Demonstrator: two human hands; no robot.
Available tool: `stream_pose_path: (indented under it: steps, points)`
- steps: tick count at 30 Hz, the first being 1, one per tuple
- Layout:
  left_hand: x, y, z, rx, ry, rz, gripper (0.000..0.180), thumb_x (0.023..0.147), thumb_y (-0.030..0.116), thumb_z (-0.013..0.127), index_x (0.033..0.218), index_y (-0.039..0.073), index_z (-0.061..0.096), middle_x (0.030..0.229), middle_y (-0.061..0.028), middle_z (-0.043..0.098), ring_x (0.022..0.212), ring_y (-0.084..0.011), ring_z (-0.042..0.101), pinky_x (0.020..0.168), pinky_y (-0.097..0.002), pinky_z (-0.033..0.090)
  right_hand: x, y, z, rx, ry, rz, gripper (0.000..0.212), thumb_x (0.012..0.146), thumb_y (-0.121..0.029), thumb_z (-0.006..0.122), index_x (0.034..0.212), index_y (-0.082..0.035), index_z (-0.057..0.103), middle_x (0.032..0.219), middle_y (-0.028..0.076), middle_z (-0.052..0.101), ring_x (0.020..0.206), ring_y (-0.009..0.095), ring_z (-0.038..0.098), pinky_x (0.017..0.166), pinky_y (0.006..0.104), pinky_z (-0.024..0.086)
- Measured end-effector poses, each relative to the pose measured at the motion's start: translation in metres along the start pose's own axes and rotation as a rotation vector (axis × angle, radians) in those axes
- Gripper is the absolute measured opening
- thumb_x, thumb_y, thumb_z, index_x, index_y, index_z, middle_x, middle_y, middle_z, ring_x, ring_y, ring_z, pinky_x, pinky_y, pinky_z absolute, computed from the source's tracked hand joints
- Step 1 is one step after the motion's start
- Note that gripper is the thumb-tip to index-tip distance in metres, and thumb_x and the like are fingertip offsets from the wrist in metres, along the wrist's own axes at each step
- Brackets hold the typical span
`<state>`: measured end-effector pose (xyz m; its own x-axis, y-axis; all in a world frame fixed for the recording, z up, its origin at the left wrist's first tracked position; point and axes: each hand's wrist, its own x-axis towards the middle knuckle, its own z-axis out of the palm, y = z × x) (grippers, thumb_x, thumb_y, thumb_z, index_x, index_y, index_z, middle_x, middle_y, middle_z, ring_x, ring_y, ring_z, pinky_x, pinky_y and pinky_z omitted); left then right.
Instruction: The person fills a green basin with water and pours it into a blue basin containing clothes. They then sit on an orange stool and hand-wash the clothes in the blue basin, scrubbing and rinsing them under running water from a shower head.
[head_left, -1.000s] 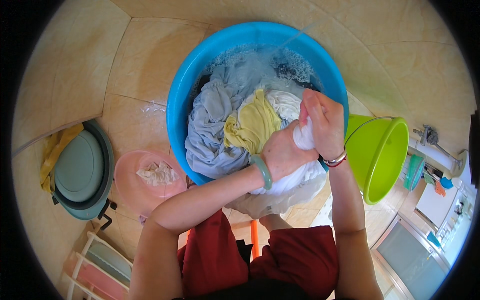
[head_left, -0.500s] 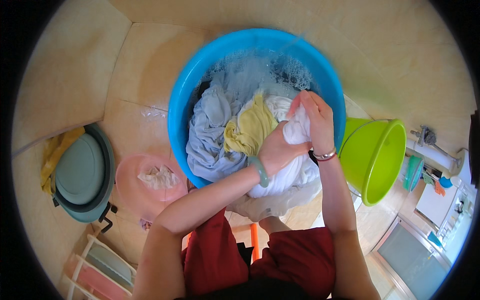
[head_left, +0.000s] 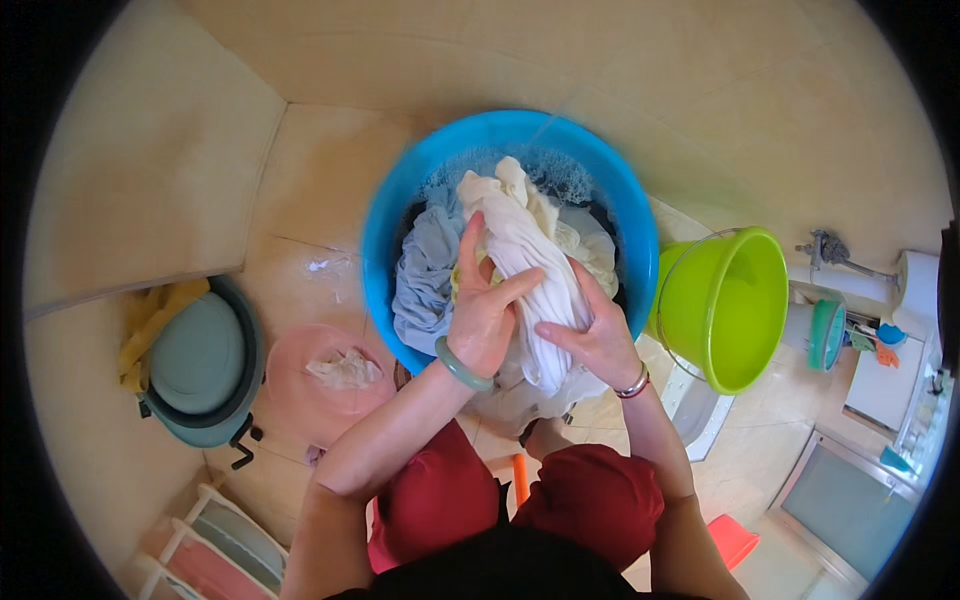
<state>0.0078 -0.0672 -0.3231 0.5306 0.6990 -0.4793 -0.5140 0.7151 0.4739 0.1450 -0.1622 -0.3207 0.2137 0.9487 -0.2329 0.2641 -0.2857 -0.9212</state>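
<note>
A long, twisted white cloth (head_left: pixel 528 250) is held up over the blue tub (head_left: pixel 378 235), its far end pointing away from me. My left hand (head_left: pixel 482 325) is at its left side, thumb laid across the cloth and the other fingers spread, partly hidden. On the right side, my right hand (head_left: pixel 598 340) grips the lower part between thumb and fingers. Beneath, the tub holds a light blue cloth (head_left: pixel 425 270), a pale cream cloth (head_left: pixel 592 245) and sudsy water (head_left: pixel 565 178). Some yellow fabric shows beside my left hand, mostly covered.
A pink basin (head_left: pixel 295 395) with a small white cloth (head_left: pixel 345 368) stands left of the tub. Farther left are grey-green basins (head_left: pixel 198 345) and a shelf rack (head_left: pixel 225 550). A lime green bucket (head_left: pixel 748 310) touches the right side, near a wall tap (head_left: pixel 828 248).
The white cloth was bunched between my joined hands; now it is raised and stretched into a long twist. My hands have moved apart, and the whole view has shifted.
</note>
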Motion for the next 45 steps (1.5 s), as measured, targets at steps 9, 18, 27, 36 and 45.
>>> stream_pose_path:
  steps: [9,18,27,36,45]
  points:
    - [-0.031,0.038,0.028,0.228,0.012,-0.158,0.098,0.081,0.000,0.070,0.151,0.019,0.006,0.139,-0.0141,0.039,0.125,-0.0291,0.045,0.098,-0.0478,0.041,-0.020,-0.037,-0.022,0.229,0.130,-0.083,0.058,0.074,-0.010,0.079,0.124,0.001,0.050,0.110,0.011,0.062,0.101,0.014,0.059,0.088,0.0276,0.047]
    - [-0.060,0.073,0.067,0.379,-0.213,0.011,0.085,0.088,0.004,0.061,0.151,0.018,0.005,0.136,-0.0102,0.046,0.117,-0.0265,0.052,0.095,-0.0446,0.045,-0.048,-0.098,-0.053,0.620,0.238,-0.065,0.041,0.078,-0.006,0.075,0.109,0.002,0.051,0.099,0.006,0.062,0.091,0.012,0.060,0.083,0.0250,0.047]
    - [-0.089,0.053,0.091,0.553,-0.360,-0.178,0.056,0.093,0.031,0.060,0.140,0.010,0.039,0.137,-0.0051,0.049,0.121,-0.0181,0.050,0.100,-0.0367,0.040,-0.066,-0.137,-0.055,0.718,0.248,-0.093,0.044,0.081,-0.016,0.075,0.114,0.004,0.054,0.101,0.005,0.063,0.089,0.010,0.058,0.080,0.0256,0.046]
    - [-0.084,0.065,0.090,0.261,-0.274,-0.350,0.051,0.092,0.028,0.058,0.135,0.004,0.045,0.129,-0.0122,0.056,0.116,-0.0273,0.057,0.098,-0.0400,0.047,-0.086,-0.118,-0.087,0.769,0.441,-0.107,0.043,0.082,-0.018,0.074,0.113,0.001,0.051,0.097,0.009,0.062,0.087,0.012,0.059,0.078,0.0258,0.048]
    - [-0.089,0.016,0.175,0.546,-0.273,-0.430,0.040,0.092,0.047,0.056,0.124,0.023,0.054,0.112,0.0008,0.061,0.095,-0.0148,0.057,0.073,-0.0313,0.047,-0.111,-0.071,-0.110,0.301,0.340,-0.216,0.094,0.076,-0.015,0.079,0.147,0.002,0.020,0.137,0.015,0.046,0.123,0.021,0.048,0.102,0.0306,0.039]
